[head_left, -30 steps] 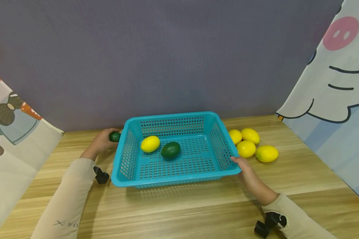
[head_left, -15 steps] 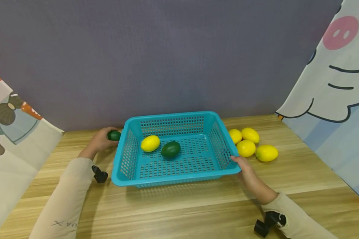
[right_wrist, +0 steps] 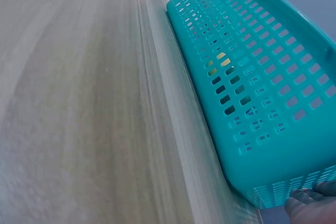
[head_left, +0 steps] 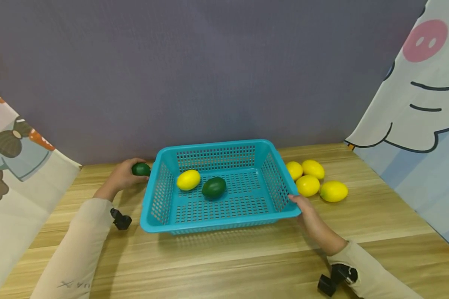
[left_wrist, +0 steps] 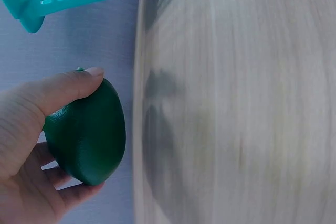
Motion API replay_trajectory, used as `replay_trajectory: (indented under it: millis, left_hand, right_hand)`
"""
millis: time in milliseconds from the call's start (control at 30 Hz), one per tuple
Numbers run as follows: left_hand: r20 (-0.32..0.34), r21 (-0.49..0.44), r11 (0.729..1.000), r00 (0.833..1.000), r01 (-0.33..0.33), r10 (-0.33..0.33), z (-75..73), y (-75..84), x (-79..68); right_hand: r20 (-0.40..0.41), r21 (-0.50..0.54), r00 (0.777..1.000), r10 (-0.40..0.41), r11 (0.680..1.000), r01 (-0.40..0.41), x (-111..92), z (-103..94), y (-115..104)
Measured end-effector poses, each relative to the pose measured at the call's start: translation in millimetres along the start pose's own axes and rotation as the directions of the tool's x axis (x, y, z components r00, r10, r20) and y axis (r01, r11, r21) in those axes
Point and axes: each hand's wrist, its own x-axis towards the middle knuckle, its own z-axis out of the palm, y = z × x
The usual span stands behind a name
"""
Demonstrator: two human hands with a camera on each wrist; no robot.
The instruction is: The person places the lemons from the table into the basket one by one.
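A dark green avocado (left_wrist: 89, 135) is held in my left hand (head_left: 124, 174), just left of the blue basket's left wall. The left wrist view shows the thumb over one end and the fingers under the other. My right hand (head_left: 314, 222) grips the right front corner of the blue basket (head_left: 224, 227), its thumb on the rim. In the right wrist view, part of that hand's fingers (right_wrist: 317, 195) shows against the end wall. Inside the basket lie a yellow lemon (head_left: 188, 180) and a second avocado (head_left: 214, 187), side by side at left of centre.
Several lemons (head_left: 308, 185) lie in a group on the wooden table (head_left: 217, 265), right of the basket. A grey upright panel (head_left: 224, 74) stands along the back edge. Printed cloths hang at the left (head_left: 26, 174) and right (head_left: 415, 137).
My left hand has shifted slightly left with the avocado, farther from the basket's wall. My right hand, the basket and the lemons stay in place.
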Motion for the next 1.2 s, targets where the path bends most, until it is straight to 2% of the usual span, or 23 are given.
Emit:
replay_trajectory:
  millis: [167,333,533,867,933,1100,1200]
  left_hand:
    - [-0.012,0.002,1.000,1.000,-0.026,0.026,-5.8,1.9,-3.3]
    - [-0.028,0.005,0.999,0.998,-0.051,0.051,-11.2,7.1,-5.9]
    - [-0.033,0.020,0.998,0.998,-0.061,0.062,-17.2,13.6,-6.1]
    - [-0.049,0.031,0.999,0.998,-0.026,0.028,-28.0,34.7,-10.0]
    - [-0.058,0.040,0.999,0.998,-0.025,0.027,-30.3,39.2,-11.2]
    - [-0.082,0.061,0.998,0.996,-0.017,0.022,-36.9,48.0,-12.4]
    - [-0.085,0.065,0.998,0.996,-0.020,0.026,-41.5,53.8,-13.1]
  right_hand:
    - [0.006,0.053,1.000,0.007,0.999,-0.008,0,0.6,-1]
    - [0.015,-0.013,1.000,-0.005,1.000,0.006,3,-5.1,9]
    - [0.016,-0.012,1.000,-0.014,1.000,0.014,4,-6.4,12]
    - [0.018,0.061,0.999,0.034,0.998,-0.035,-11,9.2,-23]
    - [0.011,0.066,0.999,0.034,0.997,-0.034,-9,8.0,-20]
    - [-0.004,0.028,1.000,0.006,1.000,-0.006,2,-1.7,4]
    - [-0.005,-0.002,1.000,0.002,1.000,-0.002,3,-3.1,8]
